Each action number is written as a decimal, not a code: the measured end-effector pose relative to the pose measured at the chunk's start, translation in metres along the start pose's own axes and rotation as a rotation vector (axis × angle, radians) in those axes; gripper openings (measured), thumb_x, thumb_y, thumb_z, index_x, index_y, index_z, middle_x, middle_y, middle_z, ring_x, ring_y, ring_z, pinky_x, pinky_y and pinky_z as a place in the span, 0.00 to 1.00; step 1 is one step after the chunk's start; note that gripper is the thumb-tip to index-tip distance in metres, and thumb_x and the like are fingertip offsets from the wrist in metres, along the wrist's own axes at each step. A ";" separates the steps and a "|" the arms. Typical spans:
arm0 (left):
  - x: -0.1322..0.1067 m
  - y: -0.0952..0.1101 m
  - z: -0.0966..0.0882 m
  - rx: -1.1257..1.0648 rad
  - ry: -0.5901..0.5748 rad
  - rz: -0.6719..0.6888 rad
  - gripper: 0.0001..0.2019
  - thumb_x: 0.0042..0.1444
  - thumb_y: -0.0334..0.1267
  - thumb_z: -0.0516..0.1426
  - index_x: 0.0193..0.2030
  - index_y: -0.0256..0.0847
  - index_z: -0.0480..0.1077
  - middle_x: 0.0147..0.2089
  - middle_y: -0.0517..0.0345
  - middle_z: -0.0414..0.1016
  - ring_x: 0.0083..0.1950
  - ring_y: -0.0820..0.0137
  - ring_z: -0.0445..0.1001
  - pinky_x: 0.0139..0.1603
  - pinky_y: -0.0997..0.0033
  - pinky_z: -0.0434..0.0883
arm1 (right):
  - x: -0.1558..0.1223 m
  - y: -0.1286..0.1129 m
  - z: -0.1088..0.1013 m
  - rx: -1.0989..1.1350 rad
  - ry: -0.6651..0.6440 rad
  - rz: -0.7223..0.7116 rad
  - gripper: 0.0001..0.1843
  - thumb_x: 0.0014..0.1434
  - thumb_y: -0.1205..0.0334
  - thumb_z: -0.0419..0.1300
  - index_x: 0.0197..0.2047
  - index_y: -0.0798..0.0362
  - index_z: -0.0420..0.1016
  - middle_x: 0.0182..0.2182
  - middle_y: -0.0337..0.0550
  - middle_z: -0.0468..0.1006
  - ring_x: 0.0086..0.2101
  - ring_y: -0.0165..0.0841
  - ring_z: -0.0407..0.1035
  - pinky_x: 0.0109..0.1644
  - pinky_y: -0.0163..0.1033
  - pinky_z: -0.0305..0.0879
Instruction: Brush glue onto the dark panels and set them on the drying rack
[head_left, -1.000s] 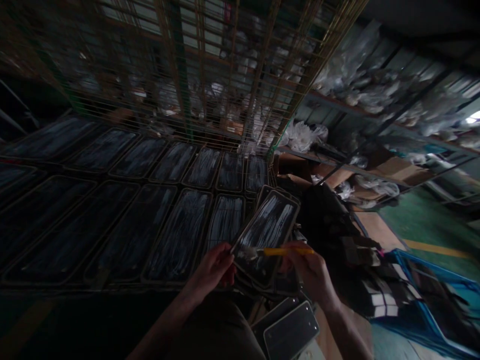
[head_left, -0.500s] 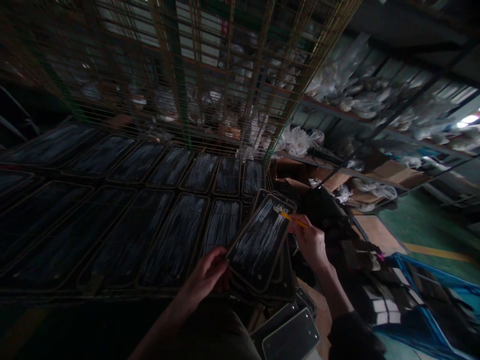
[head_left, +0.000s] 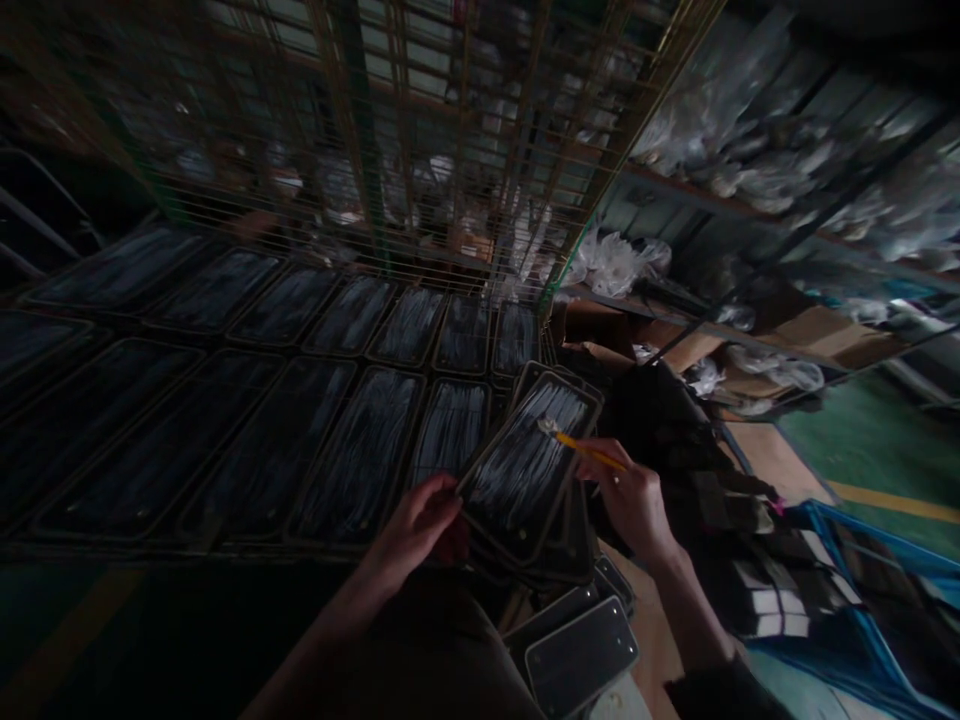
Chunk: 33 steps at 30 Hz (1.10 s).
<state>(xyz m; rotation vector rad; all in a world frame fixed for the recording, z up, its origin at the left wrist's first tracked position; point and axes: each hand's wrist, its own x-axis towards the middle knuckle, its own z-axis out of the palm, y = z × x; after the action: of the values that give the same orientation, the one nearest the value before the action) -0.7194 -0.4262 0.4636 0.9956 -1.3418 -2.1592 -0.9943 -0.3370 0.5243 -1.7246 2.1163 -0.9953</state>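
Observation:
A dark rectangular panel (head_left: 517, 490) with rounded corners lies tilted on a stack of similar panels, its face streaked with whitish strokes. At its lower left edge, my left hand (head_left: 427, 515) grips the rim between thumb and fingers. My right hand (head_left: 626, 495) is closed around a brush (head_left: 592, 455) with a yellow-orange handle. The pale brush head rests on or just over the upper part of the streaked face; I cannot tell if it touches. Rows of streaked panels (head_left: 360, 450) lie to the left.
A wire mesh cage (head_left: 450, 130) rises behind the panels. Plain dark panels (head_left: 581, 655) lie below the stack. On the right are a blue crate (head_left: 862, 640), cardboard boxes (head_left: 825, 330) and shelves holding plastic bags (head_left: 787, 180).
The brush head has moved a little down and left along the panel's face. My left hand stays on the panel's edge. The whole view has shifted slightly.

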 end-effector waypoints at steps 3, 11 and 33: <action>0.000 0.002 0.003 -0.031 0.000 0.004 0.15 0.57 0.48 0.58 0.40 0.39 0.61 0.24 0.61 0.73 0.23 0.69 0.75 0.21 0.75 0.69 | -0.045 -0.026 -0.004 0.062 -0.100 0.010 0.12 0.69 0.59 0.50 0.52 0.49 0.69 0.29 0.37 0.76 0.29 0.28 0.73 0.35 0.30 0.68; 0.000 -0.002 0.005 0.005 0.007 -0.009 0.11 0.60 0.45 0.54 0.35 0.39 0.61 0.22 0.61 0.73 0.21 0.70 0.74 0.20 0.76 0.68 | -0.113 -0.059 -0.006 0.159 -0.195 0.063 0.12 0.68 0.60 0.52 0.52 0.48 0.69 0.30 0.39 0.77 0.30 0.30 0.73 0.33 0.29 0.68; -0.009 0.013 0.014 -0.013 0.062 -0.020 0.16 0.55 0.44 0.60 0.45 0.39 0.62 0.27 0.60 0.75 0.26 0.68 0.78 0.24 0.74 0.70 | -0.033 -0.006 0.011 0.270 0.461 0.120 0.14 0.66 0.52 0.53 0.48 0.51 0.72 0.27 0.37 0.76 0.27 0.31 0.74 0.34 0.32 0.71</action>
<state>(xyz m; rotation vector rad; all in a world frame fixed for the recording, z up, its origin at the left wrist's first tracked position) -0.7241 -0.4180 0.4823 1.0664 -1.2928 -2.1307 -0.9745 -0.3100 0.5122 -1.3162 2.1738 -1.6810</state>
